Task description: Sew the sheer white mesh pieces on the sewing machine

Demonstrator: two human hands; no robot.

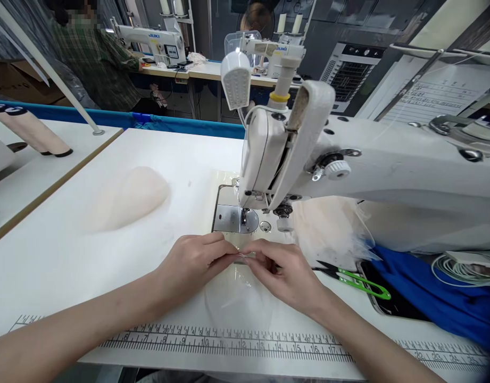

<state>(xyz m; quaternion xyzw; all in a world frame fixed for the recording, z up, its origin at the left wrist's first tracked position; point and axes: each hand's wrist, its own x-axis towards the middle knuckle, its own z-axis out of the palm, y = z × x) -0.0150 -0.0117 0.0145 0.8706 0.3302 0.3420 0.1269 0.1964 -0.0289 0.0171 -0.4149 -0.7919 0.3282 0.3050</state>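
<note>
Just in front of the sewing machine's needle plate, my left hand and my right hand meet fingertip to fingertip. Both are closed in a pinch on the edge of a thin, see-through piece of fabric, which spreads over the table toward me. The exact fold between the fingertips is too small to make out. Above them stands the white sewing machine, its presser foot a little beyond my fingers. A pale peach piece of sheer fabric lies to the left.
Right of the needle, a stack of peach sheer fabric sits under the machine arm. Green-handled thread snips rest against a dark phone, beside blue cloth. A printed ruler runs along the front edge. Another person sits across at the back left.
</note>
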